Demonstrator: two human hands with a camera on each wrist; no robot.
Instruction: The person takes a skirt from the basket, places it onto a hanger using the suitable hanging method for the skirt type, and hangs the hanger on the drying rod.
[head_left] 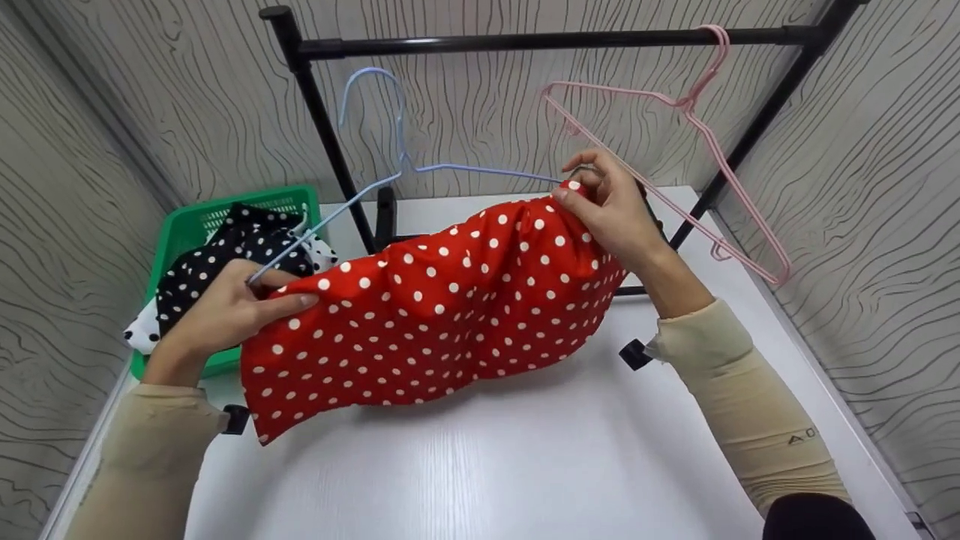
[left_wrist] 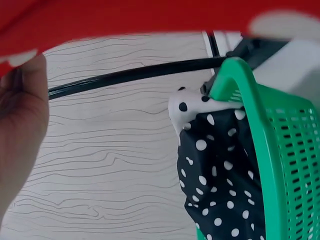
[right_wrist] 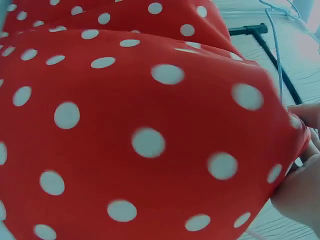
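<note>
A red cloth with white polka dots (head_left: pixel 435 315) hangs in folds between my two hands, its lower edge over the white table. Behind its top edge is a light blue wire hanger (head_left: pixel 480 170), hook upward. My left hand (head_left: pixel 236 304) pinches the cloth's left top corner together with the hanger's left end. At the other end, my right hand (head_left: pixel 611 206) pinches the gathered top edge between thumb and fingers, close to the hanger's right arm. The cloth fills most of the right wrist view, where my right hand (right_wrist: pixel 302 185) grips its edge. The hanger's bottom bar is hidden behind the cloth.
A black rack (head_left: pixel 525 43) stands at the back, with pink hangers (head_left: pixel 686 101) hooked on its right side. To the left, a green basket (head_left: pixel 176 225) holds black and white polka-dot cloths (head_left: pixel 202 274). Patterned panels enclose the white table (head_left: pixel 480 465).
</note>
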